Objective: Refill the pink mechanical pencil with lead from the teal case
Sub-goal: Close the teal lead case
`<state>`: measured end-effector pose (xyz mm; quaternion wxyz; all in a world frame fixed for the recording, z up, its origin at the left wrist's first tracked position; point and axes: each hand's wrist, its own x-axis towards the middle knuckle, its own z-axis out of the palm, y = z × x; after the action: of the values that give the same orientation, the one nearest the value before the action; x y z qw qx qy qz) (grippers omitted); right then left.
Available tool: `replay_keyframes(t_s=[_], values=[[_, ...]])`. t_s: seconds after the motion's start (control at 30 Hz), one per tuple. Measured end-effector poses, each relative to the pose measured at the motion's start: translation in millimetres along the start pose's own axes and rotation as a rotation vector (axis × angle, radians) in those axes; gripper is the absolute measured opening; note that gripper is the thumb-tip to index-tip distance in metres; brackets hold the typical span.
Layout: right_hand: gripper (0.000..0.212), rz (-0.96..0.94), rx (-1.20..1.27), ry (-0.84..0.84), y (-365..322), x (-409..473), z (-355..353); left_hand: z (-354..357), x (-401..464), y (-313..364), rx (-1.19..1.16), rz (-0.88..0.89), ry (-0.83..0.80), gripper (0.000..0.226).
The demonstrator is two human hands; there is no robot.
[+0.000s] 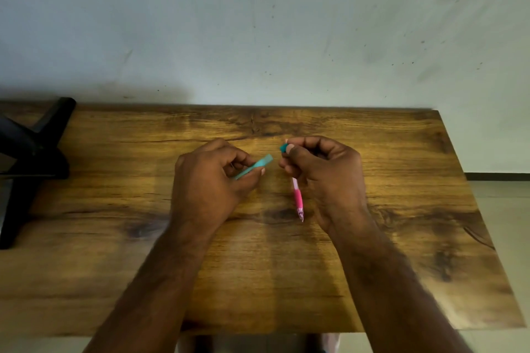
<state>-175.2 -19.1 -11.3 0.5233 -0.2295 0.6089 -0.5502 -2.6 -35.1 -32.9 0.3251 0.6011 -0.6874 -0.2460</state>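
The left hand (209, 178) holds the teal case (253, 166), its open end pointing at the right hand (321, 169). That hand grips the pencil (297, 198) and pinches a teal cap (283, 147). The pencil's tip hangs down over the counter (401, 180).

Wooden table (401, 209) against scuffed pale wall (258, 23); black stand (31, 157) at nine o'clock; pale floor (504, 203) at three.

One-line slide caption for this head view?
Left hand holds the teal case; right hand holds the pink mechanical pencil and a small teal cap.
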Motion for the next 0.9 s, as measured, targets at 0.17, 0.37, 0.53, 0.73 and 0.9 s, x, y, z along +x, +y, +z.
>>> replay_keyframes(t_s=[0.17, 0.37, 0.53, 0.73, 0.9], values=[[0.010, 0.004, 0.041, -0.046, -4.1, -1.8, -2.0, -2.6, -1.5, 6.5, -0.056, 0.122, 0.037, 0.030], [0.010, -0.020, 0.017, -0.097, -4.1, -3.5, -2.9, -4.6, -1.9, 7.6, -0.056, 0.131, 0.041, 0.030], [0.010, -0.039, -0.010, -0.094, -2.4, -3.3, -3.3, -3.8, -1.5, 6.7, -0.051, 0.130, 0.038, 0.028], [0.010, -0.078, -0.069, -0.107, -1.0, -2.2, -4.2, -3.7, -1.4, 4.4, -0.049, 0.152, 0.041, 0.028], [0.010, -0.114, -0.157, -0.121, -1.2, -0.3, -6.1, -2.6, 0.1, 0.6, -0.056, 0.168, 0.045, 0.027]])
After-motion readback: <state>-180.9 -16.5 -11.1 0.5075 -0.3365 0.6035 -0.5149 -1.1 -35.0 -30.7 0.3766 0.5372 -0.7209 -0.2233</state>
